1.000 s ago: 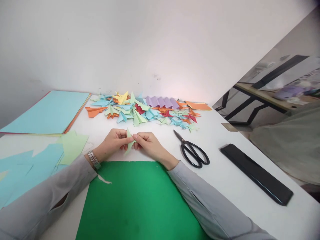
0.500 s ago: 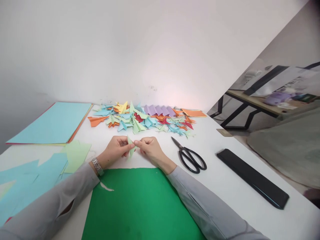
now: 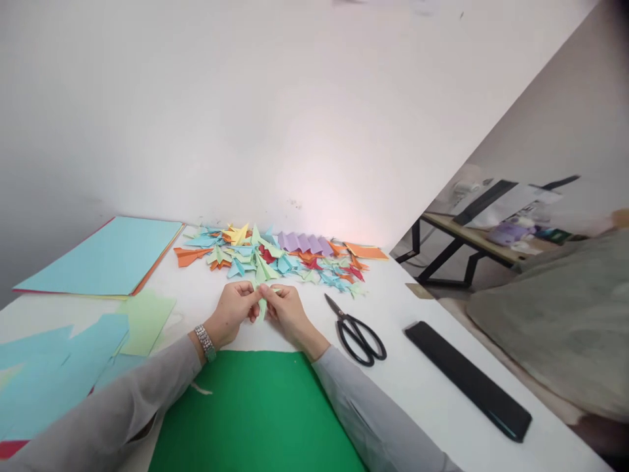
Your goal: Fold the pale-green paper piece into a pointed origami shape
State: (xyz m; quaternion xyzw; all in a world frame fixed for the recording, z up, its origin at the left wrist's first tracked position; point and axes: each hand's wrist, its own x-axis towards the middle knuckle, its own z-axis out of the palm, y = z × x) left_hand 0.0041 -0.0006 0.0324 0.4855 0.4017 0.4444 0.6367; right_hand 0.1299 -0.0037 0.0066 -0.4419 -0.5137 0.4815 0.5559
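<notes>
Between my two hands is a small folded piece of light green paper (image 3: 262, 309), pinched at its middle and partly covered by my fingers. My left hand (image 3: 234, 311), with a metal watch at the wrist, grips it from the left between thumb and fingers. From the right, my right hand (image 3: 287, 313) pinches the same paper, its thumb meeting the left thumb. Just beyond the hands lies a heap of small folded paper planes (image 3: 240, 252) in several colours. A green sheet (image 3: 255, 406) lies below the hands, nearer to me.
Black-handled scissors (image 3: 358, 333) and a long black object (image 3: 466, 380) lie to the right. A stack of coloured paper (image 3: 108, 255) sits at the back left, with loose blue paper pieces (image 3: 88, 354) in front. Purple pleated paper (image 3: 304, 243) and orange paper (image 3: 366, 251) lie by the wall.
My hands have drawn closer together on the green paper, and the right fingers now curl around it more. The whole view has shifted slightly, so the table appears lower.
</notes>
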